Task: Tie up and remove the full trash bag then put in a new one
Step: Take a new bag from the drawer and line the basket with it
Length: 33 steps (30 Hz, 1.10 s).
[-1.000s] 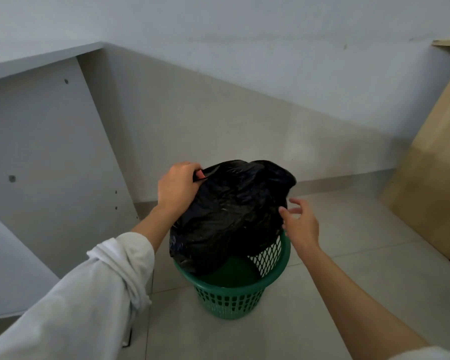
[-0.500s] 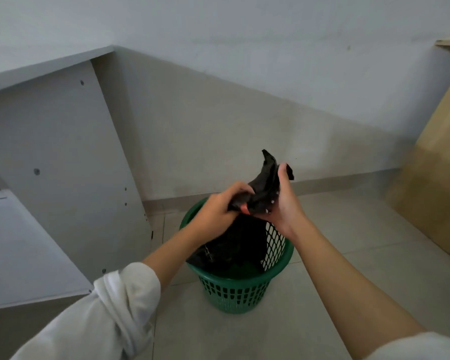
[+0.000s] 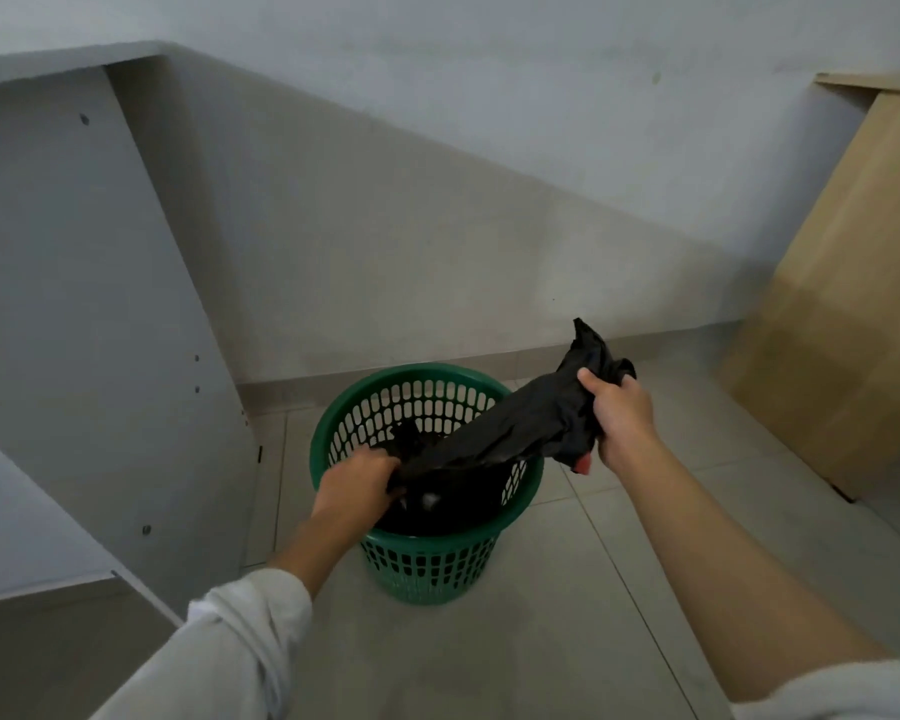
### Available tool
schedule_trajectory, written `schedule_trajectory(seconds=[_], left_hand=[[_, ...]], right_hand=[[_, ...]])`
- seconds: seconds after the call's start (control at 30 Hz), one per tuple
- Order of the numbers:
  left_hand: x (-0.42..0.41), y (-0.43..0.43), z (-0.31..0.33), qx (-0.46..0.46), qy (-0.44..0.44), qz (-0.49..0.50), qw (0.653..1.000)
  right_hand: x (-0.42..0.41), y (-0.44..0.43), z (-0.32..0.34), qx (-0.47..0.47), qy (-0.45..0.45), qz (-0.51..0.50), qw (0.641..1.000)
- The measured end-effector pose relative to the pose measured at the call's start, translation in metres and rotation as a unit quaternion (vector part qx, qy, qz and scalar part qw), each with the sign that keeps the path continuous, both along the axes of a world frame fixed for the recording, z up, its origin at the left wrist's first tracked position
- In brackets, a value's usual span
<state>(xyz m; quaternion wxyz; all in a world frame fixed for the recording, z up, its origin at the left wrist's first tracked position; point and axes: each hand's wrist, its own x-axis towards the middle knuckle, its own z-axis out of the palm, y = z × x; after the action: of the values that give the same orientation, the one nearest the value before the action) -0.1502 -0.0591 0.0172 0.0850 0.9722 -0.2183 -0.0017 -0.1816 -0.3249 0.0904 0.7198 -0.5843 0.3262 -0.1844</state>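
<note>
A green plastic lattice wastebasket [image 3: 427,553] stands on a pale tiled floor [image 3: 567,615] near the foot of a white wall [image 3: 437,148]; inside it sits a black trash bag [image 3: 494,433], its body low in the basket and its upper part drawn out in a twisted band that rises over the right side of the rim; the left hand [image 3: 357,485], over the near left of the basket's mouth, has its fingers curled round the lower end of that band, just above the bag's bulk; the right hand [image 3: 619,413], outside and to the right of the rim and higher, grips the upper end in a closed fist, with a crumpled tail of black plastic sticking up past the knuckles and a small red piece [image 3: 583,464] showing just under the fist, though what it is cannot be told; between the two hands the plastic runs taut and slanted; both forearms are bare, with white sleeves [image 3: 240,646] pushed up toward the elbows; a grey-white furniture panel [image 3: 74,304] with small holes stands to the left of the basket; a light wooden panel [image 3: 848,314] leans by the wall at the far right, well apart from the basket.
</note>
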Motion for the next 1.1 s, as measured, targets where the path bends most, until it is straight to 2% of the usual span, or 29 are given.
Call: schedule_trajectory(seconds=[0.1, 0.17, 0.23, 0.27, 0.3, 0.37, 0.43, 0.47, 0.5, 0.57, 0.63, 0.7, 0.8, 0.87, 0.97, 1.03, 1.1], left_hand=[[0.024, 0.005, 0.028, -0.012, -0.037, 0.048, 0.998], [0.04, 0.009, 0.044, -0.11, -0.03, 0.068, 0.991], [0.048, 0.012, 0.05, -0.227, 0.042, 0.065, 0.971], [0.047, 0.014, 0.048, -0.239, 0.096, 0.045, 0.965], [0.045, 0.017, 0.042, -0.205, 0.157, 0.017, 0.966], [0.039, 0.024, 0.027, -0.047, 0.26, -0.026, 0.964], [0.034, 0.031, 0.02, 0.065, 0.253, -0.03, 0.965], [0.033, 0.033, 0.022, 0.064, 0.228, -0.019, 0.971], [0.032, 0.034, 0.026, 0.027, 0.206, -0.005, 0.978], [0.028, 0.032, 0.042, -0.123, 0.173, 0.016, 0.977], [0.023, 0.023, 0.061, -0.283, 0.16, 0.03, 0.945], [0.015, 0.008, 0.079, -0.394, 0.19, 0.041, 0.898], [0.01, -0.011, 0.087, -0.428, 0.277, 0.089, 0.856], [0.008, -0.016, 0.082, -0.412, 0.289, 0.103, 0.858], [0.007, -0.02, 0.071, -0.433, 0.271, 0.095, 0.854], [0.008, -0.024, 0.065, -0.479, 0.251, 0.11, 0.834], [0.012, -0.022, 0.061, -0.565, 0.23, 0.173, 0.774]], right_hand=[[-0.005, -0.02, -0.008, -0.028, -0.003, -0.031, 0.999], [-0.007, -0.023, -0.013, -0.035, -0.013, -0.04, 0.998], [-0.006, -0.018, -0.018, -0.04, -0.022, -0.04, 0.998], [-0.005, -0.014, -0.02, -0.048, -0.022, -0.038, 0.998], [-0.005, -0.007, -0.022, -0.063, -0.018, -0.028, 0.997], [-0.003, 0.007, -0.027, -0.104, -0.001, 0.01, 0.995], [-0.001, 0.021, -0.032, -0.144, 0.019, 0.057, 0.988], [0.0, 0.028, -0.035, -0.161, 0.024, 0.079, 0.983], [0.001, 0.036, -0.036, -0.174, 0.026, 0.103, 0.979], [0.002, 0.052, -0.037, -0.194, 0.028, 0.16, 0.967], [0.004, 0.069, -0.036, -0.214, 0.023, 0.22, 0.951], [0.004, 0.083, -0.035, -0.224, 0.003, 0.285, 0.932], [-0.002, 0.096, -0.032, -0.206, -0.035, 0.382, 0.9], [-0.007, 0.097, -0.031, -0.203, -0.026, 0.416, 0.886], [-0.014, 0.093, -0.034, -0.247, -0.01, 0.446, 0.86], [-0.014, 0.089, -0.037, -0.273, -0.011, 0.417, 0.867], [-0.014, 0.083, -0.039, -0.285, -0.005, 0.308, 0.908]])
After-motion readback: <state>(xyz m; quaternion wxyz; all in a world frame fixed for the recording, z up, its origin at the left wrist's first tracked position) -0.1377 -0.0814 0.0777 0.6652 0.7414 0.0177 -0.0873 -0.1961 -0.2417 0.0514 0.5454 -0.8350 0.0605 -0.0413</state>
